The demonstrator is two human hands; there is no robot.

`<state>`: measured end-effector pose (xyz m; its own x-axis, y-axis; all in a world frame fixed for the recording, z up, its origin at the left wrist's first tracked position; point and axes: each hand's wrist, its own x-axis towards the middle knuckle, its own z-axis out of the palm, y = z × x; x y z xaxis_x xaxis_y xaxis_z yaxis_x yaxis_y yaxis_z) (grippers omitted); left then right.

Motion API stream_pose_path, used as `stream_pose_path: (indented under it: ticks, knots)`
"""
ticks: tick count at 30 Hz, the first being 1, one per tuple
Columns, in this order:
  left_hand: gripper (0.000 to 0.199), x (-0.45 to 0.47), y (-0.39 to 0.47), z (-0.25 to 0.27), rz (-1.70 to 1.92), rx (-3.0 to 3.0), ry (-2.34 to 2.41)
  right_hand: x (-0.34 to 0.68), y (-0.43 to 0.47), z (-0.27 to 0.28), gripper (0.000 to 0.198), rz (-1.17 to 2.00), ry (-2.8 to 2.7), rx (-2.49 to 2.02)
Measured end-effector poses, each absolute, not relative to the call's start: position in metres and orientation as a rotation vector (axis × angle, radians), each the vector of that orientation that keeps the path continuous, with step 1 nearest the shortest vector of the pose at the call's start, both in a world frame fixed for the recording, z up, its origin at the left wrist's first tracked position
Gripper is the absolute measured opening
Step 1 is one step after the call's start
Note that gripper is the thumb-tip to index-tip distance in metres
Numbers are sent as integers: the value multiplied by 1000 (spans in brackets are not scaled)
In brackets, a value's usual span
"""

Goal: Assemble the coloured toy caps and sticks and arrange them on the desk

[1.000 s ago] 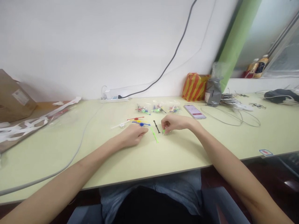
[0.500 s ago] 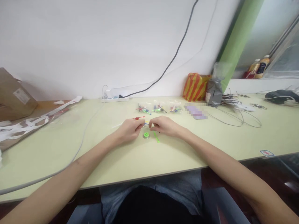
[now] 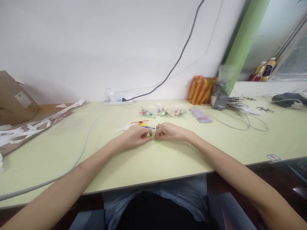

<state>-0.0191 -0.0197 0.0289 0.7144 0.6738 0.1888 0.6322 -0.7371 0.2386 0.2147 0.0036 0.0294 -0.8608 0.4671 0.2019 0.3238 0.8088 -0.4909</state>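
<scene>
My left hand is curled with thumb and fingertips closed around a small green round piece, mostly hidden by the fingers. Close beside it, my right hand pinches the upper end of a thin bright green plastic stick, whose wider end points toward me. Behind the left hand lie thin plastic arrow-shaped pieces: a red one, a yellow one, a blue one and a white one, the last partly covered by the hand.
Clear bags of colourful pieces lie farther back, left of a blurred purple rectangle. A power strip sits against the wall. At right stand a striped bag and loose cables; a grey cable crosses the left side.
My left hand has moved toward me and over the green round piece, uncovering the red, yellow and blue pieces. My right hand and the green stick have shifted slightly toward me.
</scene>
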Motion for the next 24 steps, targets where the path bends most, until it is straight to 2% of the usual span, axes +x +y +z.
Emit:
stream_pose_path:
  ticks: [11, 18, 24]
  knots:
    - [17, -21, -15, 24, 506, 2622, 1097, 209, -5, 31, 12, 723, -2664, -661]
    - [41, -23, -19, 35, 499, 2688, 1129, 204, -8, 30, 10, 758, -2666, -551]
    - [45, -19, -28, 42, 380, 2723, 1046, 217, -4, 37, 8, 769, -2552, -514]
